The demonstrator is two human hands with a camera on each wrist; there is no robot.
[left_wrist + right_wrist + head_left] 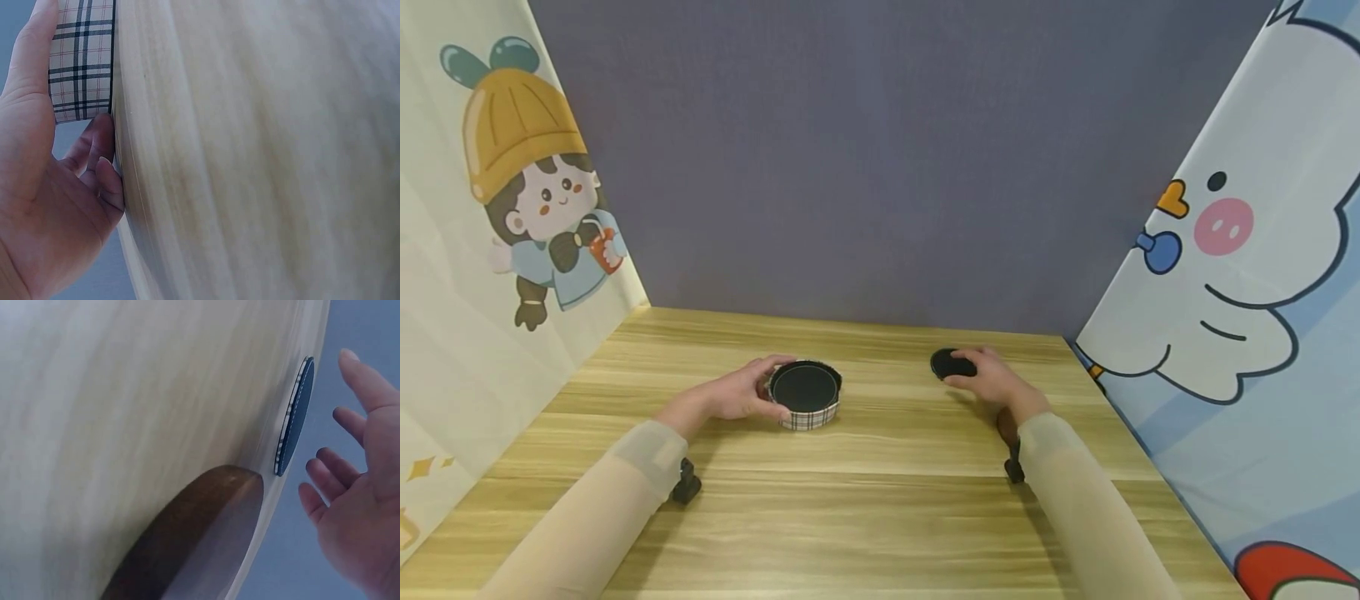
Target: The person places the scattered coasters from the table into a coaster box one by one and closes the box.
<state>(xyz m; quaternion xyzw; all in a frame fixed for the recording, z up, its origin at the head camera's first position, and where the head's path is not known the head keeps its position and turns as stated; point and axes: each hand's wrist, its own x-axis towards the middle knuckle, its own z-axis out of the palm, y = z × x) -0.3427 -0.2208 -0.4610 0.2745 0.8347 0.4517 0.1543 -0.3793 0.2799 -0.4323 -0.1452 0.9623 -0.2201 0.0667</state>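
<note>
My left hand (741, 393) grips a round plaid coaster holder (808, 420) on the table, thumb at the near side and fingers round the back. A black disc, apparently a coaster (805, 388), fills its top. In the left wrist view, the thumb lies along the checked wall (81, 59). My right hand (992, 379) hovers over another black round coaster (946, 364) lying flat on the table. In the right wrist view, this hand's fingers are spread and stand apart from the stitched coaster (297, 419).
A brown curved object (181, 544), partly hidden under my right wrist in the head view, sits on the wood-grain table (865, 517). A grey panel (850, 167) rises behind the table, with printed cartoon panels on both sides.
</note>
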